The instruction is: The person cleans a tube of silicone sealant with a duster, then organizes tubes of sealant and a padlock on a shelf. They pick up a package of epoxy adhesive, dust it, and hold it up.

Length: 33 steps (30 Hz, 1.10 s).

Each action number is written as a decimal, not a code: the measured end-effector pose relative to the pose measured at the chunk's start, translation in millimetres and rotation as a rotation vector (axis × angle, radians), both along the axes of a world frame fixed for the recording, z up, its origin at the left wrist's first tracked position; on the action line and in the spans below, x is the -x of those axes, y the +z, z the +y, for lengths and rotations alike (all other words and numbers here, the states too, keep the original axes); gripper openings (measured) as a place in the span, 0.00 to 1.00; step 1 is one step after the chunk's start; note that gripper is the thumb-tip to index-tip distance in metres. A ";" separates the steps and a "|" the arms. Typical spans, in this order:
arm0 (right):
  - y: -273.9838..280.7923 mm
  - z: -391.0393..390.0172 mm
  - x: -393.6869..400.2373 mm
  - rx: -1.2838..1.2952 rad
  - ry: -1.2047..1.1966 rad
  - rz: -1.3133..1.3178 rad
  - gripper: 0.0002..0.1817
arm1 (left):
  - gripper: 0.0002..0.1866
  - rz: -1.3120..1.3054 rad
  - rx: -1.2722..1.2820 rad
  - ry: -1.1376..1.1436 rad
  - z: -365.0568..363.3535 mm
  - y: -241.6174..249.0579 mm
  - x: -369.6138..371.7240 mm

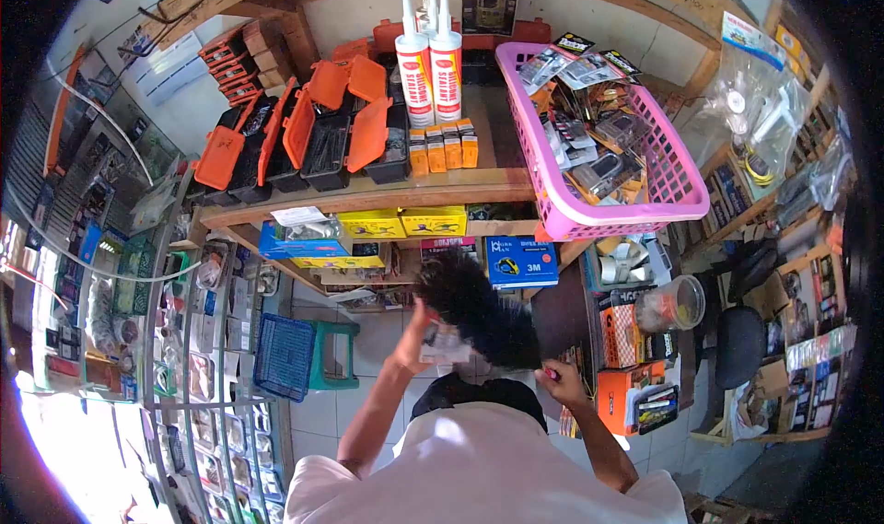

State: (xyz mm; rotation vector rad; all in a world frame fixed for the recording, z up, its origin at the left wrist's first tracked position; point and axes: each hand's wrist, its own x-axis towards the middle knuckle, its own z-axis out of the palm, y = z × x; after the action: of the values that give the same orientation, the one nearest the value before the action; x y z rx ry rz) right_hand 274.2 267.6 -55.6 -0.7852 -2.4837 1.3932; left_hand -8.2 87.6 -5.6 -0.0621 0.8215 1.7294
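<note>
In my right hand (564, 382) is the red handle of a feather duster (488, 312), with fingers closed round it. The duster's bushy black feathers reach up and left in front of the shelf, partly blurred. My left hand (413, 338) is raised beside the feathers, its fingers closed on a small pale, see-through package (446, 347). The feathers hide part of that package, so its contents cannot be made out. Just beyond the feathers, a blue box (522, 262) with a tape measure picture stands on the lower shelf.
On the wooden shelf (387, 197) stand open orange-lidded boxes (296, 123), silicone sealant tubes (431, 75), small orange boxes (444, 148) and a pink basket (626, 213) of packaged padlocks. A green stool (341, 354) and blue crate (284, 358) stand left; a black chair (739, 347) stands right.
</note>
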 end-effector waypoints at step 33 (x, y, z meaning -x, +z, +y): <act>-14.7 11.2 49.0 -0.034 -0.077 0.034 0.19 | 0.43 0.034 -0.227 0.093 22.9 39.0 69.8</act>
State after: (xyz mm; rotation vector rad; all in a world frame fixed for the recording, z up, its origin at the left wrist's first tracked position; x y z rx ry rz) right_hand 225.2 278.8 -70.2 -0.8336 -2.4177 1.3239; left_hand -78.0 110.5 33.3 0.0841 0.6508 1.9059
